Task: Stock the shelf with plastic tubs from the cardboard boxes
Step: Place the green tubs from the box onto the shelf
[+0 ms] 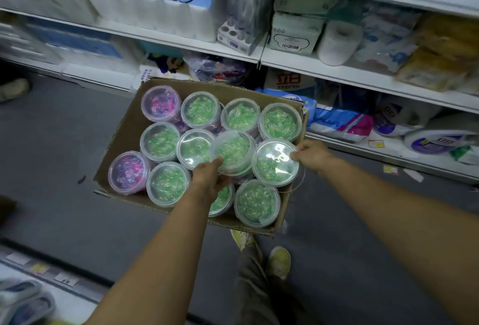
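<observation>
- My left hand (210, 177) is clamped on a green tub (233, 151). The thumb is on top of the lid and the fingers are curled under the near edge. That tub sits tilted and higher than its neighbours.
- My right hand (312, 155) pinches the right-hand rim of a second green tub (275, 162). It lies between my two hands and touches the first tub.
- Both tubs are over the cardboard box (121, 140), not yet clear of it. I read this as the pick step, with two tubs to come out at once.
- Around my hands the box is packed. More green tubs sit ahead of my left hand and on the near side of both hands. Purple tubs (128, 172) sit off to its left, one at the near corner and one at the far corner.
- Beyond my hands, past the box's far edge, runs the shelf (337, 72), crowded with tissue packs and bagged goods. I can't pick out an open gap for tubs from here.
- Next move, as I judge it: lift both tubs straight up, clear of their neighbours, then carry them forward to the shelf. The right hand has only the rim, so it may want a fuller hold first.
- The box appears to sit on the grey floor (51, 169), just beyond my forearms.
</observation>
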### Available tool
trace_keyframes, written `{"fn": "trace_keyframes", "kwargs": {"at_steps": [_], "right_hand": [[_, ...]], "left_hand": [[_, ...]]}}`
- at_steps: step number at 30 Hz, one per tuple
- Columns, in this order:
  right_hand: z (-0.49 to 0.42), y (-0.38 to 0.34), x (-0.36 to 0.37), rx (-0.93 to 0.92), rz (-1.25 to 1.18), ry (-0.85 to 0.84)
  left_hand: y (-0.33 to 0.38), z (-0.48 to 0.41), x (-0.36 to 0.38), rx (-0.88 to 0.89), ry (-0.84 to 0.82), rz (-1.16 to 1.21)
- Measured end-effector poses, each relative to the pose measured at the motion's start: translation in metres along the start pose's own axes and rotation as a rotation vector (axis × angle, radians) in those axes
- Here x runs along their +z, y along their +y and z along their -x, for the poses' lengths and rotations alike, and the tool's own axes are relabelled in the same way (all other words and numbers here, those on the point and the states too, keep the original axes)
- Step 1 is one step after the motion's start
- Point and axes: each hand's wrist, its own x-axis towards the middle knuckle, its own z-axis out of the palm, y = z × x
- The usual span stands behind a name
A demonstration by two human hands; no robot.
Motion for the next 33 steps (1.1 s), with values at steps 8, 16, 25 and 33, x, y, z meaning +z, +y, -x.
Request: {"fn": "trace_keyframes", "kwargs": {"at_steps": [8, 16, 25, 33], "right_hand": [[0.020, -0.006, -0.026, -0.023, -0.139, -0.056], [0.022, -0.022, -0.085, 0.115, -0.347, -0.111], [0.065, -0.063, -0.158, 0.053, -0.409, -0.083], [0.141, -0.105, -0.240, -0.072, -0.658, 0.043]], "left_hand": [[0.006, 0.008, -0.003, 0.080, -0.031, 0.120], [0.026, 0.025, 0.003, 0.158, -0.025, 0.159], [0.067, 0.092, 0.027, 0.208, -0.148, 0.139], [0.115, 0.173, 0.063, 0.287, -0.295, 0.093]]}}
